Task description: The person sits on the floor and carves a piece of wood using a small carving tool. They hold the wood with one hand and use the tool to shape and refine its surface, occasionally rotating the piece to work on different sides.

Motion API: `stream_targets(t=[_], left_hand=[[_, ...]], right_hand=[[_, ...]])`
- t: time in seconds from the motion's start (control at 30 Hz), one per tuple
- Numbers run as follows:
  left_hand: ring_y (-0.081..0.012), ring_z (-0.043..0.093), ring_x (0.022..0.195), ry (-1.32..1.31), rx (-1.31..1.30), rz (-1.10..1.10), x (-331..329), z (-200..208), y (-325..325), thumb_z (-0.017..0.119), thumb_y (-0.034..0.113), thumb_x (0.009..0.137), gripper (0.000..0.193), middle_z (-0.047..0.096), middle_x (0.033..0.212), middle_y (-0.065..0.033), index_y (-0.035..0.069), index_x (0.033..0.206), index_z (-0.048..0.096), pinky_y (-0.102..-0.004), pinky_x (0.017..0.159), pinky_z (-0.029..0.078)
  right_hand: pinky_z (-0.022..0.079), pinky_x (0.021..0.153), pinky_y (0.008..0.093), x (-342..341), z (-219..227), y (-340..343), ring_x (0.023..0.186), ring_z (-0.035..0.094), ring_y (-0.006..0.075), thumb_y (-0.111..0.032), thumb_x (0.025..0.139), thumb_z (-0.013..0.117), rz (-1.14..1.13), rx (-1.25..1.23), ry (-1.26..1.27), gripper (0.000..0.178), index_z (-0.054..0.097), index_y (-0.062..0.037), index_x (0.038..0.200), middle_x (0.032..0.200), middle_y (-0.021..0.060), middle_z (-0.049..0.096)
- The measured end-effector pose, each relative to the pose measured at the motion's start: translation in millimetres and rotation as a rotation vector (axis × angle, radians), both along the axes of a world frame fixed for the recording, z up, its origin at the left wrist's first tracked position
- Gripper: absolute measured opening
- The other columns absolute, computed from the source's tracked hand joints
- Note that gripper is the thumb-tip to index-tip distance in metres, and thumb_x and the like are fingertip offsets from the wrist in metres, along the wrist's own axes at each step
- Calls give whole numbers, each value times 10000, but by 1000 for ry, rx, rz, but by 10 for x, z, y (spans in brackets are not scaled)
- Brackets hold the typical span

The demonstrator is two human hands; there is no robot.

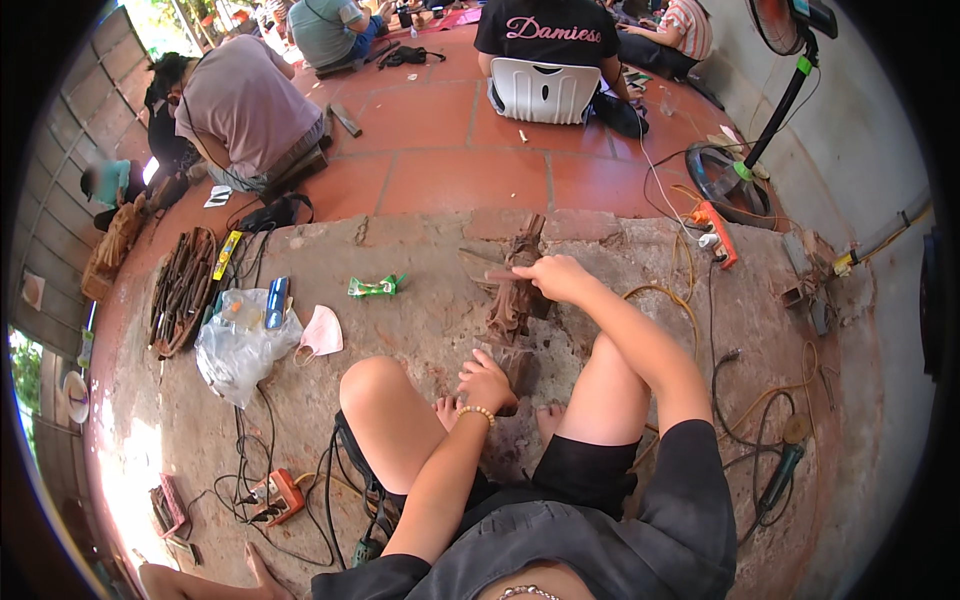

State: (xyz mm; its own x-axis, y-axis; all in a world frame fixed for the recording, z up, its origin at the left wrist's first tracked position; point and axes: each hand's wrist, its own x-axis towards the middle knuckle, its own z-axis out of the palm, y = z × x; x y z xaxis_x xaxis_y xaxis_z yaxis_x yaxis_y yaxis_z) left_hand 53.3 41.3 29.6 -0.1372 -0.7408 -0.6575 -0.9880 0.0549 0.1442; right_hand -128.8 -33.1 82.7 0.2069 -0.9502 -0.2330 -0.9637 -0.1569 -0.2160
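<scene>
A long piece of carved dark brown wood lies on the floor between my legs, its length running away from me. My right hand is closed on a flat brown strip, whose exact kind I cannot make out. This strip crosses over the carving's middle. At the near end of the wood, my left hand rests against it with fingers stretched out and apart. My bare feet are on either side of that end. A thin flat piece of wood sticks out left of the carving.
Left: rolled-out carving tools, a plastic bag, a pink mask, a green packet and an orange power strip. Right: cables, a green power tool, another power strip and a fan. Several people sit ahead.
</scene>
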Motion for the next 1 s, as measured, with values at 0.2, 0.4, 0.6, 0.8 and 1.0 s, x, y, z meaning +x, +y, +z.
stream_targets(t=[0.2, 0.4, 0.6, 0.8, 1.0], left_hand=[[-388, 167, 1272, 52, 120, 46, 1, -43, -56, 809, 300, 535, 1239, 119, 1375, -239, 13, 1336, -91, -445, 971, 303], [-392, 119, 1283, 75, 168, 63, 14, -74, -57, 805, 301, 548, 1253, 25, 1404, -214, 41, 1332, -136, -450, 999, 268], [-399, 58, 1290, 77, 227, 93, 26, -206, -120, 802, 297, 559, 1276, -24, 1408, -207, 65, 1317, -198, -463, 1022, 223], [-398, 60, 1288, 93, 230, 143, -51, -267, -132, 796, 293, 573, 1275, -45, 1410, -199, 80, 1308, -224, -457, 1032, 203], [-407, 109, 1278, 57, 226, 192, -34, -180, -84, 785, 261, 590, 1226, -38, 1420, -158, 122, 1332, -181, -462, 1007, 265]], right_hand=[[444, 732, 370, -39, 11, -55, 877, 567, 298, -102, 761, 574, 58, 309, -148, 416, 544, -290, 1131, 948, 131, 606], [451, 703, 383, 8, 81, -34, 834, 583, 314, -93, 734, 588, -9, 249, -45, 364, 589, -213, 1077, 923, 152, 608], [441, 708, 356, 4, 3, 24, 793, 573, 292, -120, 727, 616, 70, 69, -283, 419, 549, -222, 1128, 873, 145, 610], [436, 707, 346, -112, -53, -26, 821, 570, 262, -124, 749, 600, 65, 347, -264, 403, 548, -246, 1130, 929, 134, 608], [432, 674, 349, -62, 3, 56, 753, 567, 251, -112, 758, 591, 2, 137, -4, 399, 549, -240, 1133, 873, 140, 605]])
